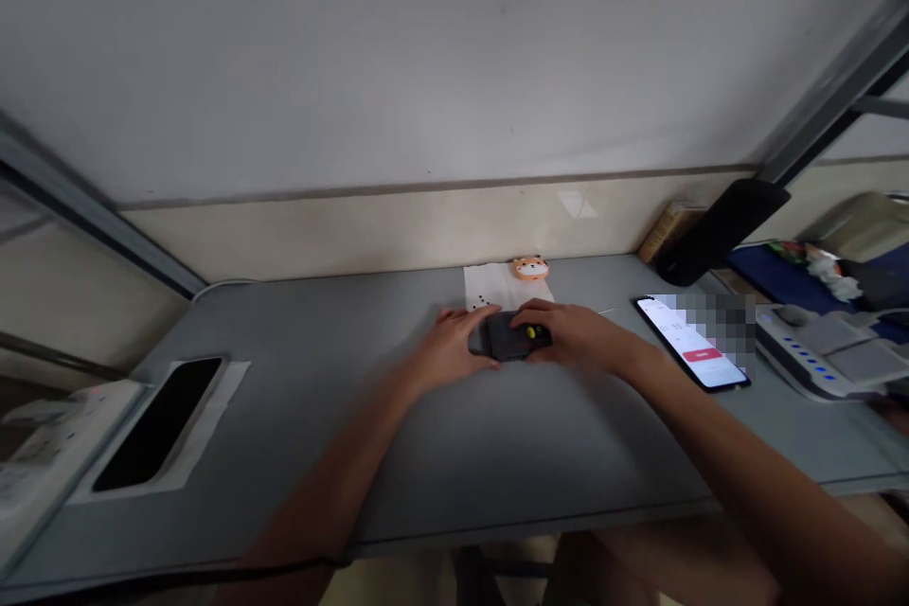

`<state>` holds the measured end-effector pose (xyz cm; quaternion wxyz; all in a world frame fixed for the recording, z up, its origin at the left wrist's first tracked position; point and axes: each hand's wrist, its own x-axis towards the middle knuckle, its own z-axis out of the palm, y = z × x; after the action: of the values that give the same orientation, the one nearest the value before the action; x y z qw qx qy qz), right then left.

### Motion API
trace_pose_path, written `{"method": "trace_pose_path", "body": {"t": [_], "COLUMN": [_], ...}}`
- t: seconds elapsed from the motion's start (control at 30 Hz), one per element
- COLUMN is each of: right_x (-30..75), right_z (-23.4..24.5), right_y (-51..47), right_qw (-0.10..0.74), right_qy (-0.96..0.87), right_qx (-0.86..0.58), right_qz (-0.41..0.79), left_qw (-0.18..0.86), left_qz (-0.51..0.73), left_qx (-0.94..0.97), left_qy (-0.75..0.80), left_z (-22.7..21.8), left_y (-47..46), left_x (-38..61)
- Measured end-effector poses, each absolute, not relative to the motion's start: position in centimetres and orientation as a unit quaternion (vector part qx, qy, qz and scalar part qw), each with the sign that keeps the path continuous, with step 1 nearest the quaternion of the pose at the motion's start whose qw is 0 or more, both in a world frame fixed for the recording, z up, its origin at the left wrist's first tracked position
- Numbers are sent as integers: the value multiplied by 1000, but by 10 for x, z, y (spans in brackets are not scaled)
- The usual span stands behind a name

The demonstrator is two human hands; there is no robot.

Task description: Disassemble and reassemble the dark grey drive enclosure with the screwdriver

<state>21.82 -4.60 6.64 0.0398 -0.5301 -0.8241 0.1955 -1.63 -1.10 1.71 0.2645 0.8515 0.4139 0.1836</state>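
Observation:
A small dark grey box-shaped object with yellow marks (506,341) lies between my two hands, low over the grey desk. I cannot make out its kind. My left hand (446,347) curves its thumb and fingers around the left end. At the right end, my right hand (574,333) wraps over the top and side, covering part of it. Just behind the hands, a white sheet of paper (491,278) bears several small dark specks. An orange-and-white animal-face object (531,269) sits on the paper's far right corner.
At left, a dark-screened phone (160,424) lies on white paper beside a white power strip (63,440). To the right are a lit phone (690,343), a white unit with blue lights (810,358), a black cylinder (724,229) and a book (668,227). A wall (383,227) borders the desk's back.

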Motion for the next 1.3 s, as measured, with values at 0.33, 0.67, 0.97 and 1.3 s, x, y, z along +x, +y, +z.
{"method": "trace_pose_path", "body": {"t": [0.33,0.67,0.97,1.3], "right_x": [206,205,208,209], "right_z": [87,22,19,16], "right_y": [-27,-12,-11,-9], "right_qw": [610,600,578,575], "right_qy": [-573,-468,-477,-486], "right_qx": [-531,-578,-584,-578], "right_qz": [131,295,311,315], "left_qw": [233,197,163,224], "left_qz": [202,232,260,271], "left_qx": [875,889,896,854], "left_qy": [373,342,321,383], "left_z": [12,15,7,11], "left_y": [-11,-11,-6,-9], "left_x": [-18,-21,-26,-20]}}
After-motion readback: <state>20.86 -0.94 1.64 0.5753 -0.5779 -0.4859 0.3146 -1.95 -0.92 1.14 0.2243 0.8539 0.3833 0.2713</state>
